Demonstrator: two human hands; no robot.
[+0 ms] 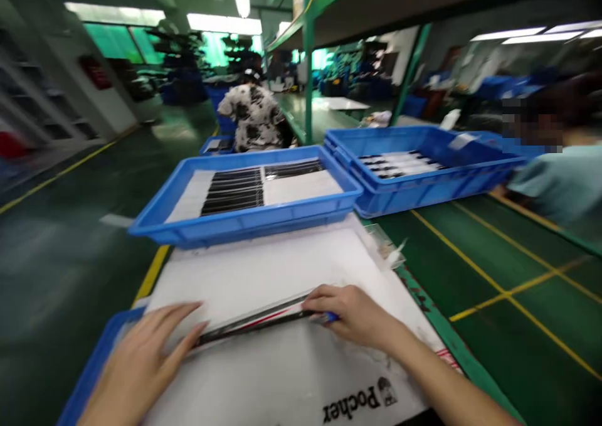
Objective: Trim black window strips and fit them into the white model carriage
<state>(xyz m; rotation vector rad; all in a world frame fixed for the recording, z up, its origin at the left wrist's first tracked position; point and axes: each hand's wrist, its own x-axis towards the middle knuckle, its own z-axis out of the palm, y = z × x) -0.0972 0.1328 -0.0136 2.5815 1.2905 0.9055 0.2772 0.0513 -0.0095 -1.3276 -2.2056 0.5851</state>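
Note:
A long, narrow black strip (256, 319) with a white and red band along it lies slantwise above a white sheet (263, 263). My right hand (345, 313) pinches the strip's right end between thumb and fingers. Under those fingers shows a small blue piece (332, 317), too little of it to name. At the other end is my left hand (145, 354), its thumb and forefinger stretched out and apart, the thumb at the strip's tip. Whether the left fingers press on the strip is not clear.
Beyond the sheet stands a blue tray (254, 216) with rows of black strips on white sheets. Right of it, a deeper blue bin (414, 194) holds more pieces. A small clear box (388, 250) sits by the table's right edge. Two people (254, 115) work nearby.

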